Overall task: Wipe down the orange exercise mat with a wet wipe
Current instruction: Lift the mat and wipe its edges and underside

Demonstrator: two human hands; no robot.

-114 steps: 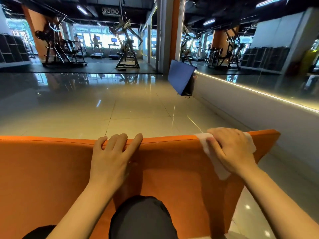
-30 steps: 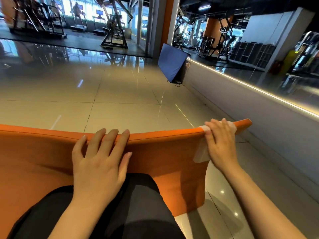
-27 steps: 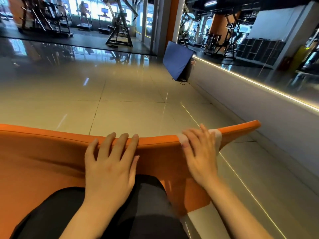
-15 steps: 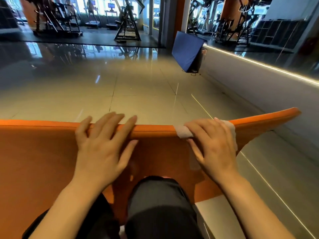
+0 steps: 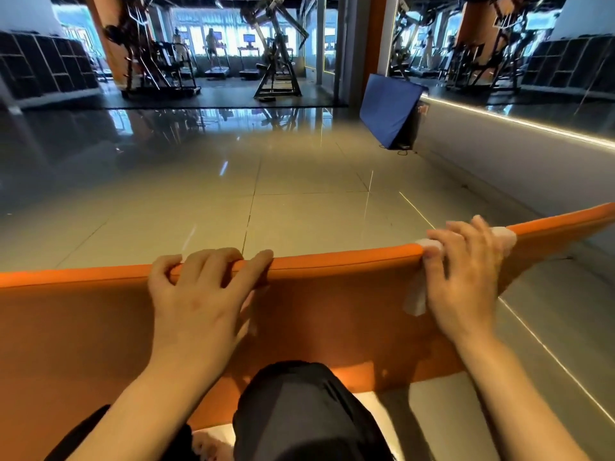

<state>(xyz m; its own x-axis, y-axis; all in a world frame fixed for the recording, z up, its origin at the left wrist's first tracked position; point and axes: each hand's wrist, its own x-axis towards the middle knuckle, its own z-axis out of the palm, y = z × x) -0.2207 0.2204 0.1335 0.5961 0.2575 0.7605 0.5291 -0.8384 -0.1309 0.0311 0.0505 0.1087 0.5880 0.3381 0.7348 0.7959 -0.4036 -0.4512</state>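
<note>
The orange exercise mat stands on its long edge across the lower half of the view, leaning against my knees. My left hand grips its top edge near the middle, fingers curled over the rim. My right hand holds the white wet wipe folded over the top edge further right, fingers over the far side, thumb on the near face. Part of the wipe hangs down the near face; another bit shows past my fingers.
My knee in dark trousers presses the mat from behind. A blue mat leans on the low grey wall at the right. Glossy tiled floor stretches ahead to gym machines at the back.
My right hand slid the wipe along the top edge, first leftward toward my left hand, then back to the right. My left hand curled tighter over the rim.
</note>
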